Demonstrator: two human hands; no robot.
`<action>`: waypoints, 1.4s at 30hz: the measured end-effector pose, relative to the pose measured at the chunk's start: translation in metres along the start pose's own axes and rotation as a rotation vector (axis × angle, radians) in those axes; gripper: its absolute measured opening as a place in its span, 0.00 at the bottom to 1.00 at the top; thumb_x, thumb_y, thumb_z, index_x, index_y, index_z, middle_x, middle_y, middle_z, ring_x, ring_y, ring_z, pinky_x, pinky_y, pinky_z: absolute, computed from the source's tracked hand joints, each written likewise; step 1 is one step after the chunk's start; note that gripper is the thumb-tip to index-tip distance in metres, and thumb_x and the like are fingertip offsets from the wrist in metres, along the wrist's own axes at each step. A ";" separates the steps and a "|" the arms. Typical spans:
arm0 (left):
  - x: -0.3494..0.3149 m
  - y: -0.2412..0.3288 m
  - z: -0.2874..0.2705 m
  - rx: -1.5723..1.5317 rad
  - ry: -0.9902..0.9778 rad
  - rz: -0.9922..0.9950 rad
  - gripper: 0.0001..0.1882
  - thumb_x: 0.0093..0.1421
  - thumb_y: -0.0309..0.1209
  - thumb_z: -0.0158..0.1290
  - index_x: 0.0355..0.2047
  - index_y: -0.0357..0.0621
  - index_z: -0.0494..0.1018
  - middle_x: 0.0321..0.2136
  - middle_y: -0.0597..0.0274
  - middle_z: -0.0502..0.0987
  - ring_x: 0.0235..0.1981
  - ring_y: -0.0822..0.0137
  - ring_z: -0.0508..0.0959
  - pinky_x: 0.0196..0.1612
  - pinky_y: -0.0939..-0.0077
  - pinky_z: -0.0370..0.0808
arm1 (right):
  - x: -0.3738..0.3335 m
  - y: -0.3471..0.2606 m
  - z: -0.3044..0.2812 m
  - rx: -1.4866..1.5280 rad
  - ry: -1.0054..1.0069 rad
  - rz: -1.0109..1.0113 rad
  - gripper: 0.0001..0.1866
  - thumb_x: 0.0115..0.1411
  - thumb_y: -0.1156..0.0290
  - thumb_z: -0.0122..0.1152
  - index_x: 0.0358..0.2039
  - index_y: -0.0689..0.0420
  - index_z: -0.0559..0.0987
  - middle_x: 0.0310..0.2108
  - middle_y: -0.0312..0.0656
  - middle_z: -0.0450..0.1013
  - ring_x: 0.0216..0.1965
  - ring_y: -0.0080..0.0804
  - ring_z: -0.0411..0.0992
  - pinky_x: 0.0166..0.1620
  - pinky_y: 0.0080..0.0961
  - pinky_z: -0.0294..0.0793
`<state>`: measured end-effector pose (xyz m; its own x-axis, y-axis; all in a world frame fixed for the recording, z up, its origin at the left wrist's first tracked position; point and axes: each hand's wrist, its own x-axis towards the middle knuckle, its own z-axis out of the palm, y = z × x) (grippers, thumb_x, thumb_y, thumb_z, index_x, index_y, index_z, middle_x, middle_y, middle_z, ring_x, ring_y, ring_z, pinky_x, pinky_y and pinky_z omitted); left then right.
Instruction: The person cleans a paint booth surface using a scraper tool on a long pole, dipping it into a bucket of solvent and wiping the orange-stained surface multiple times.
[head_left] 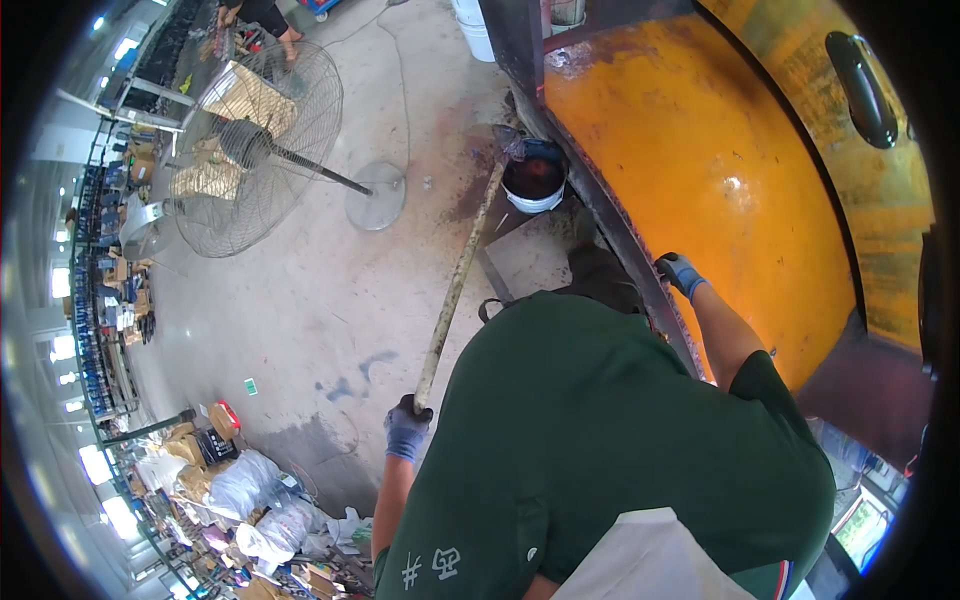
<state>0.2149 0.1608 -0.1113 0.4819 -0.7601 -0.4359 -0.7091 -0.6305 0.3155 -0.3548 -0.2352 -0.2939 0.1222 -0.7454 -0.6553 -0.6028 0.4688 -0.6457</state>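
Note:
My left hand, in a blue-grey glove with dark fingers, is closed round the lower end of a long, paint-speckled pole. At its far end, a dark, clotted head is at the rim of a white bucket; its exact kind is unclear. Dark red-brown residue coats the bucket's inside. My right hand, gloved the same way, is curled over the dark metal edge of a large orange-coated panel. Its fingertips are partly hidden.
A large caged fan on a round base stands at the left. White buckets are at the top, and another person's arm shows at the upper left. Plastic bags and boxes are heaped at the lower left. A cable crosses the floor.

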 end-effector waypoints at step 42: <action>-0.099 0.141 -0.006 0.158 -0.004 -0.051 0.15 0.49 0.36 0.58 0.38 0.48 0.71 0.29 0.53 0.76 0.30 0.47 0.77 0.32 0.53 0.74 | 0.008 -0.204 0.244 0.431 -0.796 0.577 0.30 0.49 0.43 0.64 0.45 0.51 0.73 0.38 0.45 0.72 0.38 0.44 0.74 0.45 0.46 0.72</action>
<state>0.0699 0.1462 -0.0185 0.5173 -0.7271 -0.4513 -0.7564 -0.6352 0.1564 -0.0387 -0.2212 -0.2633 0.4808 0.0922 -0.8720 -0.4241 0.8949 -0.1392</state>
